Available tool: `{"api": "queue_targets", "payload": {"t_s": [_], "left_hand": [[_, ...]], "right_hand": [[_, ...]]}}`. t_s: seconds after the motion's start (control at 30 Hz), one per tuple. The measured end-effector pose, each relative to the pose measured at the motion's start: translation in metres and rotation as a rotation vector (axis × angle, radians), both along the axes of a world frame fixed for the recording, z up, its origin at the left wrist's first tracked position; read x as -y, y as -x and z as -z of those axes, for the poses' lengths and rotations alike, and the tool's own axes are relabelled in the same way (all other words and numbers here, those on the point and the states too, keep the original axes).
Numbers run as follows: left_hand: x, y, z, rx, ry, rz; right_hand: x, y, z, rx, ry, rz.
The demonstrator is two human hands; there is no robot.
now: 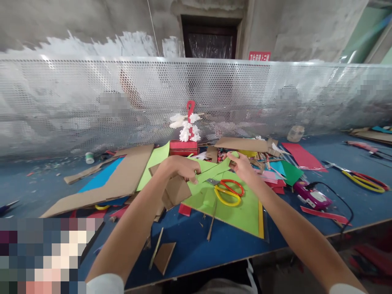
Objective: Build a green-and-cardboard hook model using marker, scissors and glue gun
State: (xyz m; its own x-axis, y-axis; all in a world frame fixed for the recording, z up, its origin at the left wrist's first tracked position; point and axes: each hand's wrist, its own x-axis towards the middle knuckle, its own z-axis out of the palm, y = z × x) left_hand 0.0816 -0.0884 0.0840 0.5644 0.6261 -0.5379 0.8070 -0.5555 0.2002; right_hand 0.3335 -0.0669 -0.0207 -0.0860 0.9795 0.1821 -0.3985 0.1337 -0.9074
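Observation:
Both hands hold one strip of light green paper (214,170) above the table. My left hand (179,166) is closed, pinching the strip's left end over a piece of brown cardboard (175,190). My right hand (241,165) is closed on the strip's right end. Under the strip lies a large green sheet (241,212) with red and yellow scissors (228,192) resting on it.
The blue table (190,245) is strewn with cardboard and coloured paper scraps. A red stand with white fluff (187,132) stands at the back. A purple glue gun (312,197) with a black cord and another pair of scissors (364,180) lie at right. A perforated metal screen (92,98) runs behind.

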Motion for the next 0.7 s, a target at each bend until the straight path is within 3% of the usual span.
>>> {"api": "queue_targets", "payload": {"t_s": [0.27,0.57,0.7], "left_hand": [[-0.005,0.004,0.002,0.034,0.05,0.025],[-0.02,0.012,0.014,0.063,0.046,0.144],[-0.024,0.008,0.017,0.152,-0.011,0.171]], "right_hand": [[-0.005,-0.009,0.002,-0.038,-0.009,-0.092],[-0.011,-0.007,0.007,-0.102,0.019,0.006],[0.0,0.007,0.007,-0.055,0.096,-0.14]]}}
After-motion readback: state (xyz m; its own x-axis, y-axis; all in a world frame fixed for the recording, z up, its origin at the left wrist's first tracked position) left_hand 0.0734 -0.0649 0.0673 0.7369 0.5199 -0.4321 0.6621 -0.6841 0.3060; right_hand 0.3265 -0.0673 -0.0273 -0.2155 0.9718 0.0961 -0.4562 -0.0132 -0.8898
